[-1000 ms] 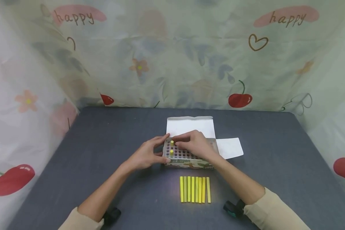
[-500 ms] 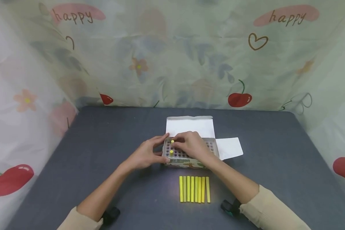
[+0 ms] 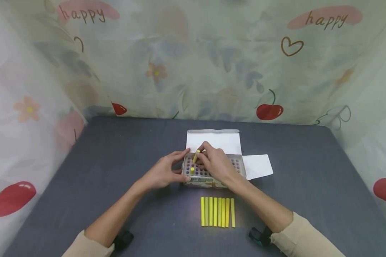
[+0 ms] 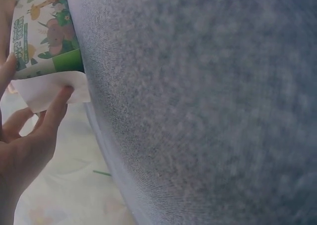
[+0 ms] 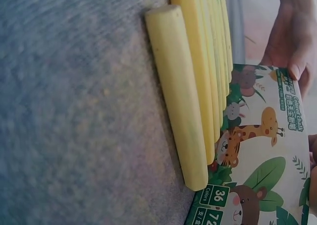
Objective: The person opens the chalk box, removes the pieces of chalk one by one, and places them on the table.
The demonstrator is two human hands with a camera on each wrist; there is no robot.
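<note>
In the head view a chalk box (image 3: 209,183) printed with animals stands with its lid up, showing a holed insert. My left hand (image 3: 162,173) holds its left end, thumb at the front corner and a finger reaching to the back. The left wrist view shows those fingers against a white end flap (image 4: 47,88). Over the insert, my right hand (image 3: 220,164) pinches a yellow chalk stick (image 3: 195,157), which leans with much of its length above the holes. Another yellow chalk (image 3: 192,170) pokes up from a hole near the front left.
Several yellow chalk sticks (image 3: 215,212) lie in a row in front of the box; the right wrist view shows the nearest chalk stick (image 5: 178,96) up close. The white lid (image 3: 213,141) stands open behind, and a side flap (image 3: 258,166) sticks out right. Dark cloth (image 3: 141,221) covers the table.
My right hand has closed its fingertips on the chalk at the back left of the insert and raised it, so it now stands higher and tilted. The left hand stays put.
</note>
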